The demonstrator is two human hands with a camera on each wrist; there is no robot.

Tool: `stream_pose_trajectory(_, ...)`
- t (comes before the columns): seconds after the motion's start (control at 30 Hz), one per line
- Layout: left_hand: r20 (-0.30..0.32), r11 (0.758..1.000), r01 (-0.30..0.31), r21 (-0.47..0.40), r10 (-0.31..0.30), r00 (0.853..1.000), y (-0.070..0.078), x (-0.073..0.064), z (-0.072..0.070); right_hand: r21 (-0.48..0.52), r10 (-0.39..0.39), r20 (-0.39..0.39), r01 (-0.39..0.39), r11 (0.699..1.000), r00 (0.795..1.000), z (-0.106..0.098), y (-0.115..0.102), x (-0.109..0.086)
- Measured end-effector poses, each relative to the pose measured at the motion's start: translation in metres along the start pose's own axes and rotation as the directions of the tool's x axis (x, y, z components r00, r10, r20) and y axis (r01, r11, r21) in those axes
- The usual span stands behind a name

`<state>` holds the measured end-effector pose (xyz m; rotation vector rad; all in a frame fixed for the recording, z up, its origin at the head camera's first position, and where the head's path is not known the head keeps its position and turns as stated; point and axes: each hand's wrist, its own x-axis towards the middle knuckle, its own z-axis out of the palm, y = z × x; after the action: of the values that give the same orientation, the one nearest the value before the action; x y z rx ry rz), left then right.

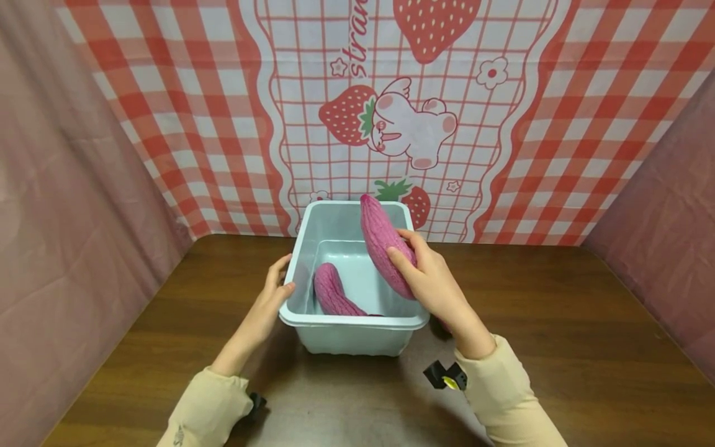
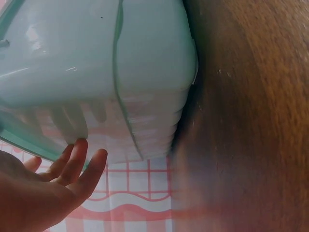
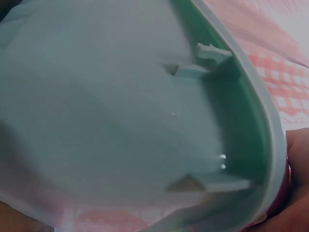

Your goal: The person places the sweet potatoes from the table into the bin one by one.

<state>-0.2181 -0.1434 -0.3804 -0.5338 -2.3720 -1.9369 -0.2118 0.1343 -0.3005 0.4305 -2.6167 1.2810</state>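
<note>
A pale blue-green plastic bin (image 1: pixel 357 335) stands on the table. My right hand (image 1: pixel 438 279) grips a long, pink-purple ridged vegetable (image 1: pixel 380 239) with thumb and fingers, holding it tilted over the bin's right side. Inside the bin, at the left, lies a second curved pink-purple vegetable (image 1: pixel 335 295), its lower end hidden by the near wall. My left hand (image 1: pixel 270 301) rests at the bin's left rim. In the left wrist view its extended fingers (image 2: pixel 91 171) lie against the outer wall. The right wrist view is mostly filled by the bin's outer side (image 3: pixel 120 106), with little of the hand showing.
A dark, reddish object (image 1: pixel 441 327) sits beside the bin's right side, mostly hidden under my right wrist. The brown wooden table (image 1: pixel 558 335) ends at a red-and-white checked cloth (image 1: pixel 218 124) behind the bin. Pink curtains (image 1: pixel 72 186) hang at both sides.
</note>
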Motion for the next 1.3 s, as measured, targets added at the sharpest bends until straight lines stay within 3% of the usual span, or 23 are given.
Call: stream_pose_trajectory(1.3, 0.004, 1.000, -0.013, -0.012, 0.013, 1.000, -0.002, 0.000, 0.000, -0.013, -0.017, 0.021, 0.018, 1.000, 1.000, 0.020, 0.005, 0.011)
